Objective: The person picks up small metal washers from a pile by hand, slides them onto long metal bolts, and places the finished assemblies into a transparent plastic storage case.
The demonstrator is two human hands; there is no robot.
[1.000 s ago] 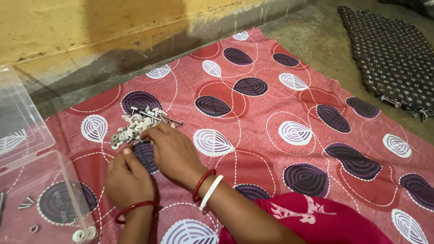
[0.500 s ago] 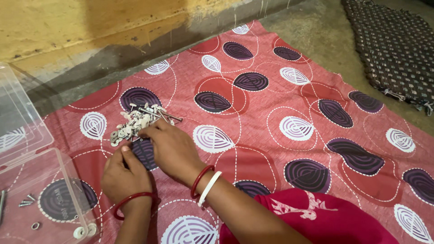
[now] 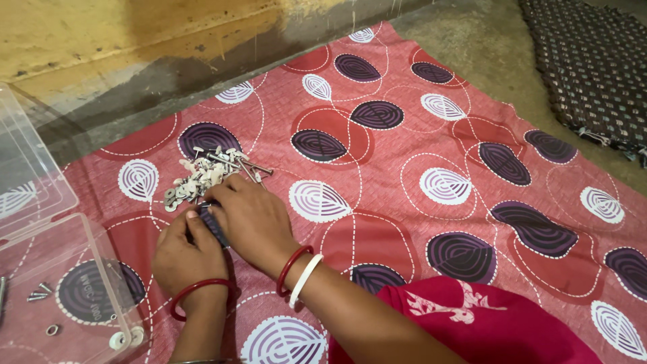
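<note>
Metal screws (image 3: 209,175) lie heaped beside both hands' fingers (image 3: 202,217), pinched closed on something small, unclear

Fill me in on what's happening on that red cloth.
A person sits at a red patterned cloth spread on the floor. The left hand and right hand meet over a small dark part, just below a pile of small metal screws and washers. A clear plastic box at the left holds a few more pieces.
</note>
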